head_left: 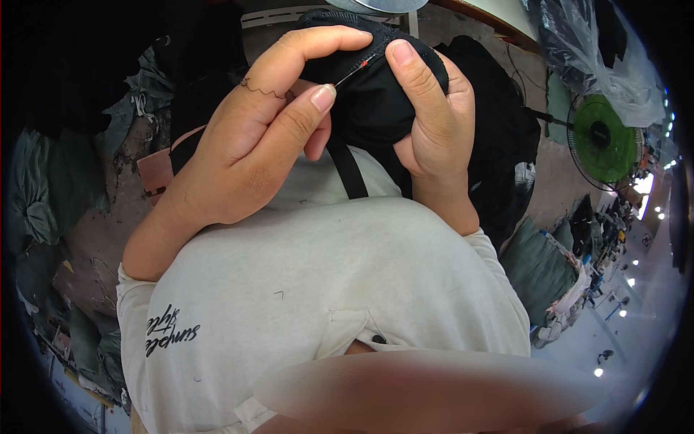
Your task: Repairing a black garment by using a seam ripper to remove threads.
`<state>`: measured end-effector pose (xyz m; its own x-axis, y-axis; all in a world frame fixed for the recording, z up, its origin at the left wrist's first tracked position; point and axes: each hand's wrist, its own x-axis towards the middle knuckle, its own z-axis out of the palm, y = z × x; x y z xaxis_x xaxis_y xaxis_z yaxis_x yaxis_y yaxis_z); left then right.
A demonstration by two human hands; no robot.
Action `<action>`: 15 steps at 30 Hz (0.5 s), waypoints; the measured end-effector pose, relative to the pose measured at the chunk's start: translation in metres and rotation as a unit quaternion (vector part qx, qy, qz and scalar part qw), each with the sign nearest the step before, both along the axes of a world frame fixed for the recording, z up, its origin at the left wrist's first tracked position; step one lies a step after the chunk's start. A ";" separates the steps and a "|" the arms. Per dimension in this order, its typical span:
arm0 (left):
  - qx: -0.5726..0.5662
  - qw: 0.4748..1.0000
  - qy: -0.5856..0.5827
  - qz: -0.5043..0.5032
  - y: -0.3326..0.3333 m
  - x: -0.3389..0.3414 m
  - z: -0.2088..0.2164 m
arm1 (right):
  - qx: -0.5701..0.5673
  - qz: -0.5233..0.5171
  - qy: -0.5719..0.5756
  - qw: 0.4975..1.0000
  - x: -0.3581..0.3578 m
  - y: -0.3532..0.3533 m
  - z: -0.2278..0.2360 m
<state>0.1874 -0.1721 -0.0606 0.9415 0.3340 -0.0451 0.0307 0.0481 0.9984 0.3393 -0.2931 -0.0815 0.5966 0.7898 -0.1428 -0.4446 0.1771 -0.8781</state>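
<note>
A bunched piece of black fabric with a stitched seam (pixel 376 108) is held up in front of my chest. My left hand (pixel 246 145) pinches a thin metal seam ripper (pixel 350 75) between thumb and fingers; its handle is hidden in the hand. The tool's small red tip rests at the seam, and my left index fingertip presses on the cloth just above. Gripping the fabric from the right side is my right hand (pixel 437 116), thumb on top near the seam. A loose dark thread (pixel 262 91) lies across my left hand.
More black cloth (pixel 502 137) drapes on the right. Beyond it stand a green-bladed fan (pixel 603 137) and a clear plastic bag (pixel 614 79). Dark green bundles lie at right (pixel 542 267) and left (pixel 54 181). A round metal object (pixel 376 6) sits at the top edge.
</note>
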 end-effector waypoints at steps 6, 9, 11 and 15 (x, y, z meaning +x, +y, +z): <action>0.001 1.000 -0.003 0.009 0.000 0.000 -0.001 | -0.010 0.021 -0.030 0.999 0.001 -0.001 -0.004; -0.001 1.000 -0.003 0.015 0.000 0.001 -0.001 | -0.008 0.023 -0.047 0.999 0.001 -0.002 -0.005; -0.003 1.000 -0.002 0.014 -0.001 0.001 0.001 | -0.010 0.020 -0.063 0.998 0.000 -0.002 -0.004; -0.003 1.000 0.005 0.009 0.000 0.000 0.003 | -0.022 0.009 -0.083 0.996 0.000 -0.003 -0.003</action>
